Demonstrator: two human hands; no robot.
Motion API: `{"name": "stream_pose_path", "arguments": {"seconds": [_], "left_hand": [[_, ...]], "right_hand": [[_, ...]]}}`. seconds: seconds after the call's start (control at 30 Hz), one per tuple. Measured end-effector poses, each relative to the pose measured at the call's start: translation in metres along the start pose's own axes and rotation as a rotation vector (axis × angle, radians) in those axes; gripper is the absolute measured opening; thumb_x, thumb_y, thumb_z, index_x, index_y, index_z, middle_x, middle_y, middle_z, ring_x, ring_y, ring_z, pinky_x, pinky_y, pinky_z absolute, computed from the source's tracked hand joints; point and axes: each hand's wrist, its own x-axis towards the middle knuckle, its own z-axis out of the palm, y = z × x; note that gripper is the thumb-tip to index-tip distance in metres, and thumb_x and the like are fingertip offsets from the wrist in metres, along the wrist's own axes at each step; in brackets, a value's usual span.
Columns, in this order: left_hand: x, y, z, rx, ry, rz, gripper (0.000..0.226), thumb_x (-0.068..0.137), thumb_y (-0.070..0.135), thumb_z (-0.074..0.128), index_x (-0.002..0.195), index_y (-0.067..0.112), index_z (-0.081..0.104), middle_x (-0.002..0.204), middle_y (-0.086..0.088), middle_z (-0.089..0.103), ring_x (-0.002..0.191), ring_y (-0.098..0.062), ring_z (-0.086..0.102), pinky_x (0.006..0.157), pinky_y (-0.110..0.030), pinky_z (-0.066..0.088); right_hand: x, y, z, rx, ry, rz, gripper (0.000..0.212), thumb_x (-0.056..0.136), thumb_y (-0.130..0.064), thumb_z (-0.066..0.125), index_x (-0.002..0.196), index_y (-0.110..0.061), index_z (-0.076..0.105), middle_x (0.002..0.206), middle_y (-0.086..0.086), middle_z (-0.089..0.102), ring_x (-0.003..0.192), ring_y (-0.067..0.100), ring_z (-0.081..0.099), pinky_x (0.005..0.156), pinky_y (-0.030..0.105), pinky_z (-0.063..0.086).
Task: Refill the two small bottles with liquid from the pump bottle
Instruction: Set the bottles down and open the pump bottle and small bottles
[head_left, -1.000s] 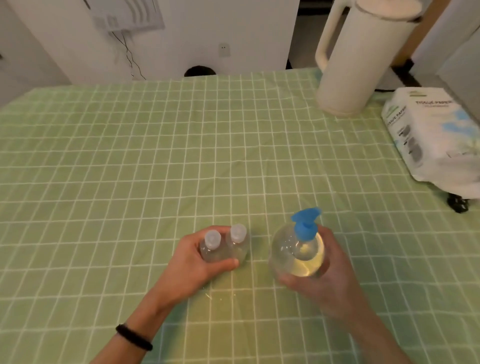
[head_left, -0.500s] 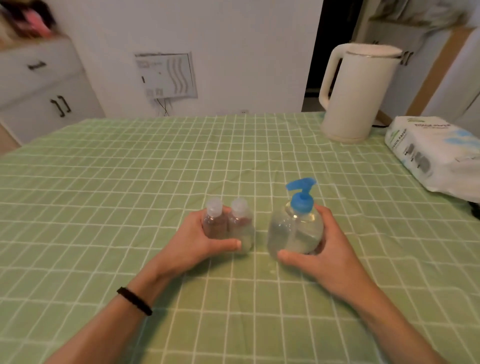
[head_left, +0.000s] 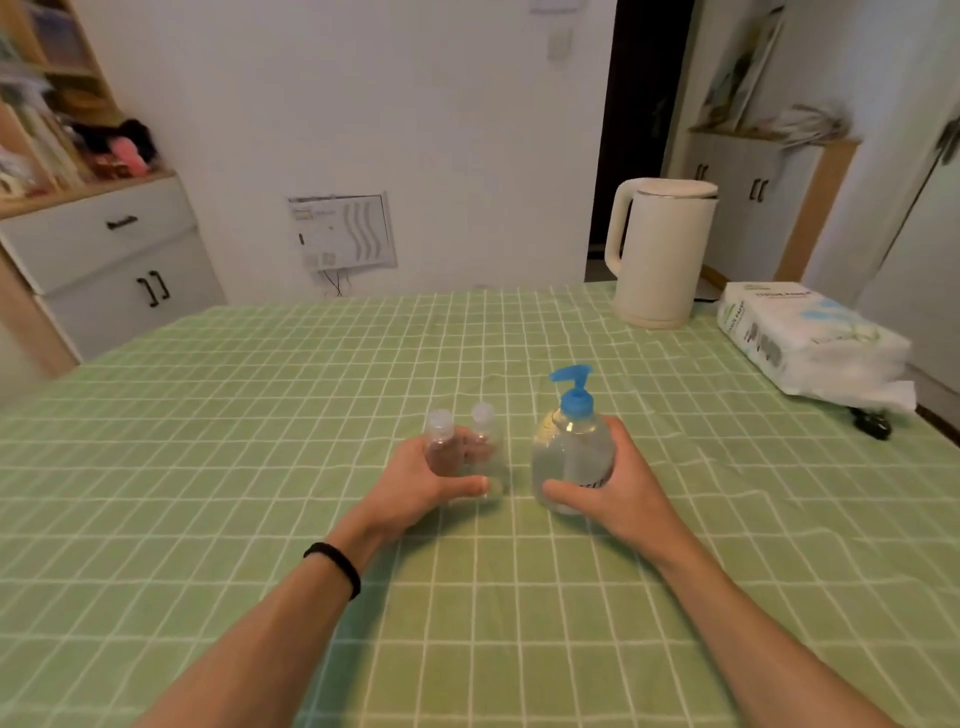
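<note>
Head camera: a person's left hand (head_left: 415, 475) curls round two capped small bottles, the outer bottle (head_left: 440, 441) and the inner bottle (head_left: 485, 439), which stand upright and touching on a green checked tablecloth (head_left: 260, 415). Just beside them, the right hand (head_left: 618, 486) grips the upright blue-topped pump bottle (head_left: 571, 452), which holds clear liquid. Well beyond the right hand stand a cream kettle (head_left: 657, 254) and a tissue pack (head_left: 800, 332).

The left hand (head_left: 415, 483) hides the bases of the two small clear plastic bottles (head_left: 440, 434); the right hand (head_left: 626, 491) covers part of the clear blue-topped pump bottle (head_left: 571, 452), whose label print is unreadable
</note>
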Motion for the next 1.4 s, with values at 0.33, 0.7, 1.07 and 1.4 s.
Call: {"name": "stream_pose_path", "arguments": {"seconds": [0.33, 0.7, 1.07, 1.4], "left_hand": [[0.000, -0.005, -0.005, -0.082, 0.027, 0.031, 0.071, 0.073, -0.001, 0.088, 0.134, 0.019, 0.060, 0.130, -0.002, 0.070, 0.114, -0.011, 0.071, 0.098, -0.028, 0.057], [-0.020, -0.014, -0.003, -0.060, 0.112, 0.087, 0.078, 0.067, 0.019, 0.094, 0.134, 0.028, 0.056, 0.130, 0.012, 0.066, 0.124, -0.010, 0.063, 0.104, -0.029, 0.051], [-0.025, -0.019, 0.002, -0.055, 0.206, 0.119, 0.060, 0.071, 0.020, 0.089, 0.125, 0.022, 0.061, 0.126, 0.004, 0.069, 0.120, -0.015, 0.066, 0.106, -0.041, 0.052], [-0.024, -0.019, -0.001, -0.050, 0.189, 0.128, 0.049, 0.081, 0.004, 0.084, 0.121, 0.022, 0.063, 0.121, 0.010, 0.071, 0.119, -0.011, 0.066, 0.108, -0.039, 0.051]], "right_hand": [[0.003, -0.002, 0.003, -0.069, 0.018, 0.027, 0.072, 0.056, -0.031, 0.093, 0.117, -0.041, 0.056, 0.104, -0.016, 0.072, 0.093, 0.007, 0.071, 0.078, 0.032, 0.058], [0.003, -0.003, 0.003, -0.073, 0.009, 0.022, 0.070, 0.059, -0.031, 0.094, 0.117, -0.042, 0.056, 0.106, -0.015, 0.072, 0.095, 0.007, 0.071, 0.077, 0.029, 0.056], [0.004, 0.002, 0.002, -0.088, 0.016, 0.012, 0.069, 0.059, -0.037, 0.094, 0.115, -0.046, 0.055, 0.106, -0.017, 0.071, 0.095, 0.006, 0.070, 0.078, 0.031, 0.057], [0.004, 0.000, 0.002, -0.085, 0.015, 0.003, 0.071, 0.059, -0.036, 0.094, 0.118, -0.043, 0.055, 0.108, -0.014, 0.071, 0.097, 0.008, 0.071, 0.083, 0.038, 0.060]]}}
